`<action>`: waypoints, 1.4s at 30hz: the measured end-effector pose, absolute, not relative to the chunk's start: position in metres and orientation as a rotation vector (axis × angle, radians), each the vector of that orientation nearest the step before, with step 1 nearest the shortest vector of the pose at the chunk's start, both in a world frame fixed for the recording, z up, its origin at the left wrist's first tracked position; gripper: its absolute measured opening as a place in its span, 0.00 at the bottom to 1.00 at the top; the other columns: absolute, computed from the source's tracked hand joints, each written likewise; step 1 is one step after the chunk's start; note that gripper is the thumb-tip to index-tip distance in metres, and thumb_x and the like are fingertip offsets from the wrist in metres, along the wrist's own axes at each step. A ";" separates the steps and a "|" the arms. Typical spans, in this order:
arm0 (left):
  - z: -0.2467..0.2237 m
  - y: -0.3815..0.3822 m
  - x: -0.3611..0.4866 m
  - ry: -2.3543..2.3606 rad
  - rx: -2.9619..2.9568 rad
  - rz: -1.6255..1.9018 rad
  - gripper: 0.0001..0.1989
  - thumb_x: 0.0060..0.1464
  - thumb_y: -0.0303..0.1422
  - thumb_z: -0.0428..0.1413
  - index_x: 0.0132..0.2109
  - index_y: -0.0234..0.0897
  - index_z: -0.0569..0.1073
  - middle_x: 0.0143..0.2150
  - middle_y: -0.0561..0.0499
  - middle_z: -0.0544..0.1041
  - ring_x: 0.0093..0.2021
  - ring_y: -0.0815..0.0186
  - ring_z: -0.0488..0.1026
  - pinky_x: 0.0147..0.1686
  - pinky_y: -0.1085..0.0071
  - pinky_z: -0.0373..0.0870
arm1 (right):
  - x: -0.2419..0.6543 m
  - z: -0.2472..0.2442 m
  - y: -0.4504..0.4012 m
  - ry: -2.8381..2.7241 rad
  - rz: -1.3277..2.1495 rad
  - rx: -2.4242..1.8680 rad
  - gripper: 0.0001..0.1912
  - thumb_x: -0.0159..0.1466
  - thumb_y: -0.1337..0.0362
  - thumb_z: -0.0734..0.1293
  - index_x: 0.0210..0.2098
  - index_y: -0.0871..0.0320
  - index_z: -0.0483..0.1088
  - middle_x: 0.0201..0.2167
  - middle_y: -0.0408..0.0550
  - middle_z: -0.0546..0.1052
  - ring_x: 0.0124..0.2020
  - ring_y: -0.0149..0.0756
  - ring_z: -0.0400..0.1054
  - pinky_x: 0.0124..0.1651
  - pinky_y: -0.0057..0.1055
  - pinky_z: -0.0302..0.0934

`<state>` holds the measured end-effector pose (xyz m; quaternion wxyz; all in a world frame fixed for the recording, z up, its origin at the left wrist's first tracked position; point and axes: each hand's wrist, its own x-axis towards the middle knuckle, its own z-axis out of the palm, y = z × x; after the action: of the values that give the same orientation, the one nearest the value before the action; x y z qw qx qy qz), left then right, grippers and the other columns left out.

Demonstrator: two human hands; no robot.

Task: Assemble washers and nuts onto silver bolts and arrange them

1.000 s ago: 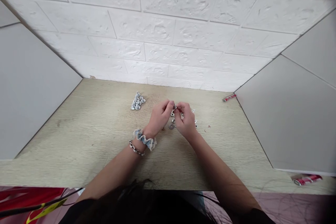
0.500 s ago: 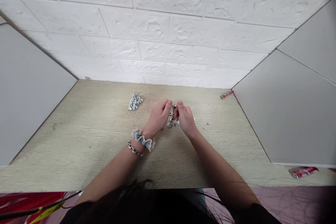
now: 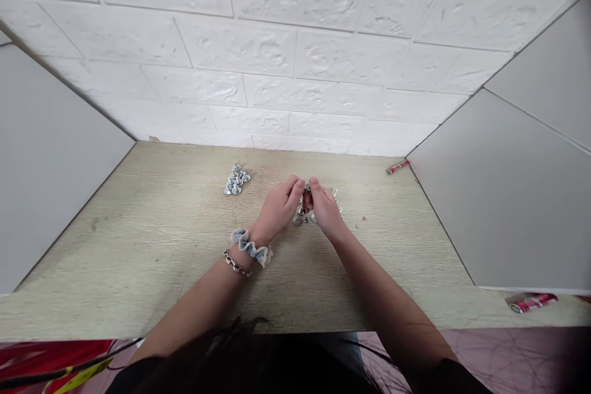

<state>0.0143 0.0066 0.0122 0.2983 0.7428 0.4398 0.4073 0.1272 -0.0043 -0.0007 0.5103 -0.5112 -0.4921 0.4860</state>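
Blue-grey scrunchie (image 3: pixel 250 248) with white lace edge; silver bolts (image 3: pixel 237 180); pale wood-grain tabletop (image 3: pixel 138 246).

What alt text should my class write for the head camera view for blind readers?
The left hand and right hand meet over a metal washer on a pale wood-grain desk, with a cluster of metal bolts to the left.

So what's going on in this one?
A person is working with both bare hands at a pale wood-grain tabletop. Their left hand and right hand meet at the fingertips around a small silver fastener, too small to make out in detail. A washer lies on the tabletop just below the hands, and a tight cluster of silver bolts sits off to the left.
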 end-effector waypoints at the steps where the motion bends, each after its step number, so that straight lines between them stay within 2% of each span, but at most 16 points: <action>1: 0.013 0.006 0.014 1.162 1.968 1.082 0.17 0.61 0.39 0.40 0.26 0.37 0.60 0.23 0.55 0.66 0.25 0.71 0.62 0.28 0.73 0.56 | 0.127 -0.001 -0.004 -1.187 1.156 -1.190 0.27 0.60 0.42 0.53 0.16 0.57 0.55 0.13 0.39 0.58 0.16 0.26 0.54 0.21 0.27 0.51; 7: 0.016 0.006 0.013 1.190 1.978 1.112 0.17 0.61 0.38 0.40 0.26 0.36 0.60 0.23 0.55 0.65 0.25 0.71 0.63 0.29 0.73 0.57 | 0.129 -0.003 -0.005 -1.198 1.237 -0.897 0.15 0.59 0.52 0.60 0.28 0.57 0.61 0.20 0.39 0.62 0.22 0.27 0.58 0.25 0.27 0.56; 10: 0.015 0.007 0.012 1.199 1.982 1.110 0.18 0.61 0.38 0.40 0.26 0.36 0.61 0.23 0.55 0.65 0.25 0.71 0.63 0.28 0.73 0.56 | 0.128 -0.002 -0.006 -1.188 1.228 -0.884 0.11 0.59 0.56 0.59 0.30 0.57 0.61 0.22 0.39 0.63 0.23 0.27 0.59 0.27 0.27 0.57; 13: 0.014 0.007 0.012 1.228 2.000 1.108 0.17 0.61 0.37 0.40 0.27 0.36 0.61 0.23 0.56 0.66 0.25 0.71 0.62 0.27 0.73 0.55 | 0.126 -0.001 -0.008 -1.148 1.189 -0.901 0.05 0.56 0.64 0.61 0.32 0.56 0.60 0.24 0.38 0.63 0.24 0.25 0.59 0.28 0.26 0.57; 17: 0.013 0.007 0.013 1.253 2.029 1.078 0.16 0.61 0.38 0.41 0.27 0.36 0.62 0.24 0.55 0.66 0.25 0.71 0.62 0.27 0.73 0.55 | 0.125 0.002 -0.009 -1.087 1.132 -0.914 0.09 0.51 0.71 0.61 0.33 0.55 0.58 0.26 0.37 0.63 0.24 0.24 0.58 0.29 0.25 0.57; 21: 0.013 0.007 0.014 1.244 2.025 1.076 0.17 0.61 0.38 0.41 0.27 0.36 0.62 0.24 0.55 0.67 0.26 0.71 0.62 0.28 0.73 0.56 | 0.128 0.001 -0.007 -1.051 1.157 -0.960 0.05 0.56 0.63 0.61 0.29 0.56 0.59 0.24 0.38 0.63 0.23 0.25 0.58 0.28 0.25 0.56; 25: 0.011 0.007 0.015 1.193 2.042 1.073 0.16 0.61 0.38 0.40 0.28 0.36 0.62 0.24 0.55 0.67 0.26 0.71 0.63 0.29 0.73 0.58 | 0.130 -0.002 -0.003 -1.141 1.160 -1.178 0.23 0.60 0.47 0.56 0.18 0.58 0.58 0.14 0.40 0.60 0.18 0.26 0.55 0.23 0.27 0.52; 28: 0.010 0.007 0.015 1.180 2.043 1.066 0.16 0.61 0.38 0.40 0.28 0.36 0.62 0.23 0.55 0.66 0.26 0.71 0.63 0.30 0.73 0.58 | 0.129 -0.003 -0.003 -1.172 1.183 -1.249 0.29 0.59 0.42 0.54 0.13 0.58 0.56 0.11 0.41 0.59 0.15 0.26 0.54 0.21 0.27 0.50; 34: 0.010 0.008 0.014 1.186 2.028 1.091 0.16 0.61 0.37 0.40 0.27 0.36 0.61 0.23 0.56 0.66 0.25 0.71 0.63 0.30 0.73 0.58 | 0.128 -0.002 -0.003 -1.187 1.161 -1.231 0.30 0.57 0.39 0.54 0.15 0.59 0.60 0.11 0.41 0.61 0.16 0.26 0.56 0.21 0.26 0.50; 42: 0.009 0.008 0.013 1.183 2.003 1.156 0.14 0.61 0.37 0.40 0.31 0.36 0.63 0.25 0.55 0.67 0.27 0.71 0.63 0.29 0.74 0.58 | 0.128 -0.003 -0.001 -1.076 1.255 -1.077 0.22 0.56 0.44 0.60 0.23 0.58 0.62 0.17 0.40 0.64 0.18 0.26 0.57 0.22 0.26 0.54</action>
<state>0.0129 0.0084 0.0089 0.2684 0.7428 0.4388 0.4286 0.1279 -0.0012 -0.0028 0.5516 -0.4552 -0.4549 0.5306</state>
